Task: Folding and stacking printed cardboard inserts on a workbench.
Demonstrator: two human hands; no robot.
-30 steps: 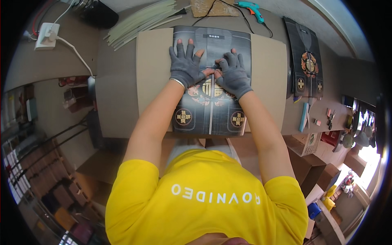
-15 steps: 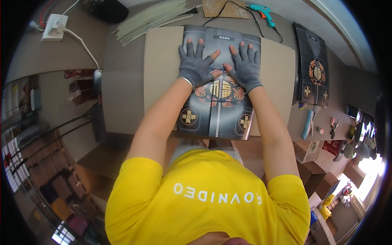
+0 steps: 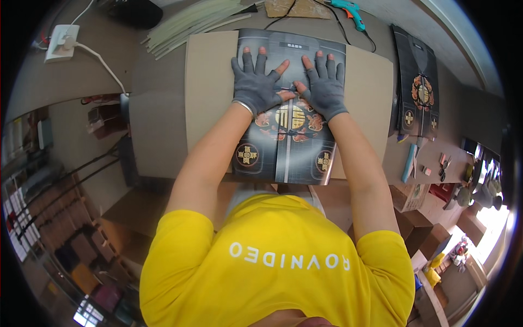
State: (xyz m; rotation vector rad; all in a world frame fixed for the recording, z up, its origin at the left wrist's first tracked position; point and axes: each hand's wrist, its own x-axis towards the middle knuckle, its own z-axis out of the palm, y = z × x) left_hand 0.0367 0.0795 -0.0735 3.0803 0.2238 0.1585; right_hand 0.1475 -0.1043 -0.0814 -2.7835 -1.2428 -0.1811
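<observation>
Yellow short-sleeved shirt (image 3: 272, 234) with white lettering (image 3: 280, 262), grey open-fingertip gloves (image 3: 255, 90), silvery left-wrist bracelet (image 3: 245, 106)

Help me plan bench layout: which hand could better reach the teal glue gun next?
Probably the right hand: it is nearer the teal glue gun than the left hand. Both rest on the dark printed sheet.

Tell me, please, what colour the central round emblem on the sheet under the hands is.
The central emblem is gold, showing best in the head view.

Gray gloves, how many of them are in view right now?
2: one glove on the left hand, another on the right hand, both spread on the dark printed sheet. More could be hidden in the blurred edges.
</observation>
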